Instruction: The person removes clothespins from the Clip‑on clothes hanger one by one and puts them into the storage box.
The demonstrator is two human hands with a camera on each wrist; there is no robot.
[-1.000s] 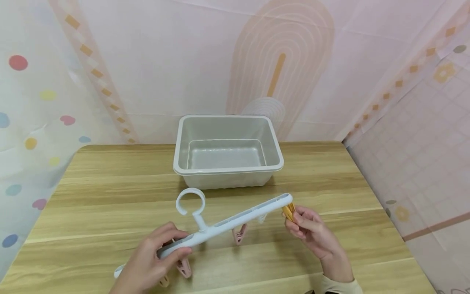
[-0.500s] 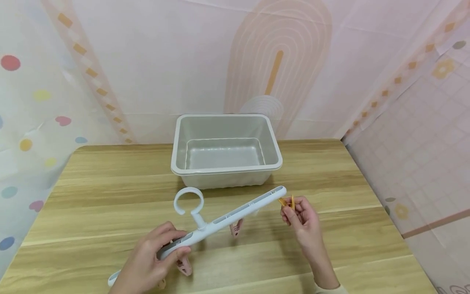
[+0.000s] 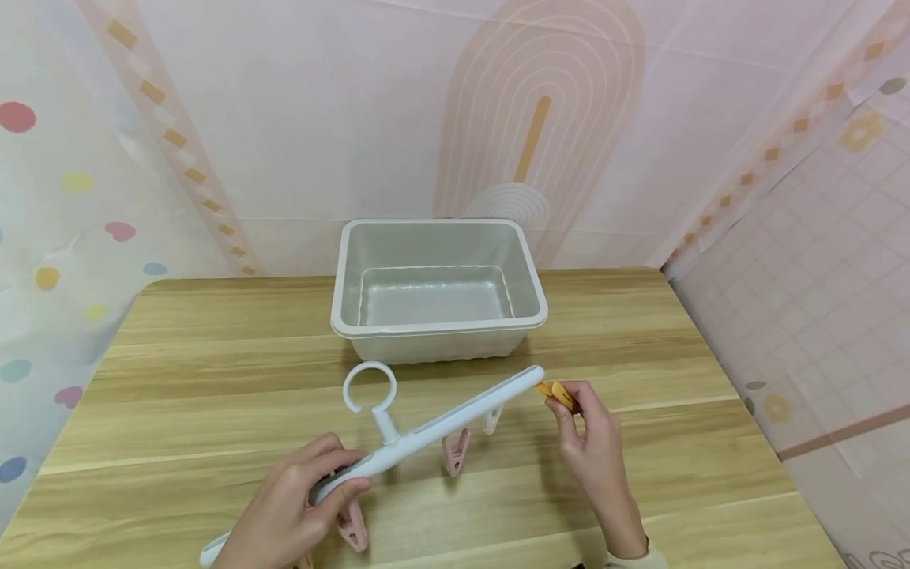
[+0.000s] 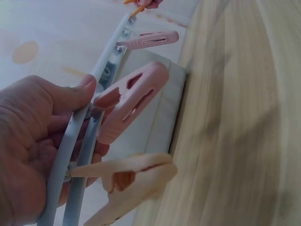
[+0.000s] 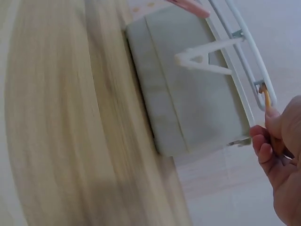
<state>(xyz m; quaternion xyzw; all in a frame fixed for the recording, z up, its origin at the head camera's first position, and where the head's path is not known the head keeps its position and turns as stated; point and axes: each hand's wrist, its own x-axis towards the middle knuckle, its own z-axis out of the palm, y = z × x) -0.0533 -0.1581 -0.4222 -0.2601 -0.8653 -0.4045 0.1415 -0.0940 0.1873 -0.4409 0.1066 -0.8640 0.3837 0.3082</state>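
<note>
While patterned pastel hangings [image 3: 306, 118] back a wood-grained table [image 3: 682, 474] in the head view, a person's left hand [image 3: 295, 494] holds a pale blue hanger [image 3: 455, 419], fingers [image 3: 330, 458] curled round it, before a gray tub [image 3: 434, 346], and the right hand [image 3: 590, 435] pinches an orange clip [image 3: 564, 396] at the hanger's end. From the left wrist, pink clips [image 4: 157, 75] and a peach clip [image 4: 150, 183] hang over the streaked table; from the right, fingers pinch the orange clip near a white clip [image 5: 186, 60].
</note>
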